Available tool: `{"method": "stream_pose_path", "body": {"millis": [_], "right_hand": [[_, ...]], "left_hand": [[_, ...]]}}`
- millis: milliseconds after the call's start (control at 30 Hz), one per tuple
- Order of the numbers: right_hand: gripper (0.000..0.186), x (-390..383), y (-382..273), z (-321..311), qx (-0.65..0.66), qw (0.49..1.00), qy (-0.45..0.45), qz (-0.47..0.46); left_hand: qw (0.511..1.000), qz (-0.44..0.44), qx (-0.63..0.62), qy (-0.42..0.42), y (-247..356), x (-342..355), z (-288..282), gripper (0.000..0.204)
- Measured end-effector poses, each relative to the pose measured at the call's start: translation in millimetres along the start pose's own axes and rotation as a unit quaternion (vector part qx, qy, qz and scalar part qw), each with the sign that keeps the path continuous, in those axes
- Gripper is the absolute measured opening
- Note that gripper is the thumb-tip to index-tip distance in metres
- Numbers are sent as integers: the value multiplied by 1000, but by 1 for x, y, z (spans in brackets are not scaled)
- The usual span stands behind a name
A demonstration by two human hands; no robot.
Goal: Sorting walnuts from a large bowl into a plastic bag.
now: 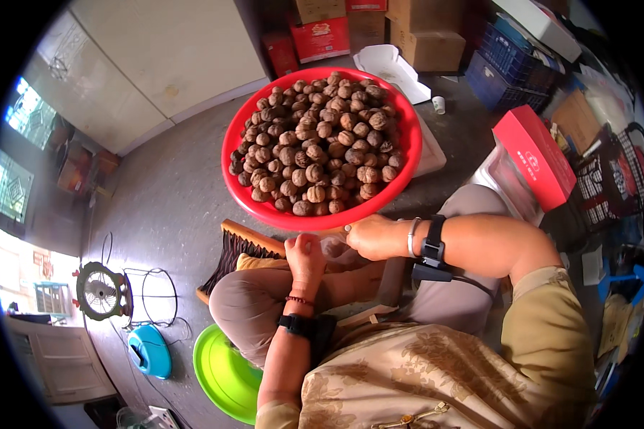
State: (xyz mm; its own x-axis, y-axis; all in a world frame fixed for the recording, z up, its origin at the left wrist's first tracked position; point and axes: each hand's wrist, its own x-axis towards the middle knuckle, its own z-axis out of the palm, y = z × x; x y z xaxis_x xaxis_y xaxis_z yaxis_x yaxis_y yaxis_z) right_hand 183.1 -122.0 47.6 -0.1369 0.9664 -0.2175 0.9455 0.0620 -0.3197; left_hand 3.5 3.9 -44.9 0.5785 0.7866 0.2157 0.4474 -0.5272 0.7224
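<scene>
A wide red basin (230, 182) heaped with brown walnuts (322, 139) stands just beyond my hands. My left hand (306, 256) is closed with its fingers curled, close below the basin's near rim. To its right, my right hand (371, 237) is also closed, its fingers pointing left toward the other hand. A small, pale, see-through patch (334, 248), perhaps thin plastic, shows between the two hands. What either hand grips is hidden or too small to name. Both hands are over my lap.
A bright green basin (218, 372) is at my left, near a blue tub (150, 350) and a fan (101, 292). A slatted wooden seat (240, 250) is by my left knee. At right are a red box (533, 157) and dark blue crates (511, 71). Cardboard boxes (433, 46) stand behind.
</scene>
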Motion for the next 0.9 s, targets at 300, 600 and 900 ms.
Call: {"method": "stream_pose_path", "body": {"millis": [300, 600, 900], "right_hand": [[11, -8, -9, -20, 52, 988, 106, -97], [6, -23, -45, -85, 216, 960, 154, -87], [11, -22, -55, -99, 202, 960, 164, -102]], "left_hand": [[981, 117, -97, -124, 63, -9, -45, 39], [978, 151, -137, -38, 88, -22, -79, 11], [916, 4, -351, 196, 92, -45, -273, 5]]}}
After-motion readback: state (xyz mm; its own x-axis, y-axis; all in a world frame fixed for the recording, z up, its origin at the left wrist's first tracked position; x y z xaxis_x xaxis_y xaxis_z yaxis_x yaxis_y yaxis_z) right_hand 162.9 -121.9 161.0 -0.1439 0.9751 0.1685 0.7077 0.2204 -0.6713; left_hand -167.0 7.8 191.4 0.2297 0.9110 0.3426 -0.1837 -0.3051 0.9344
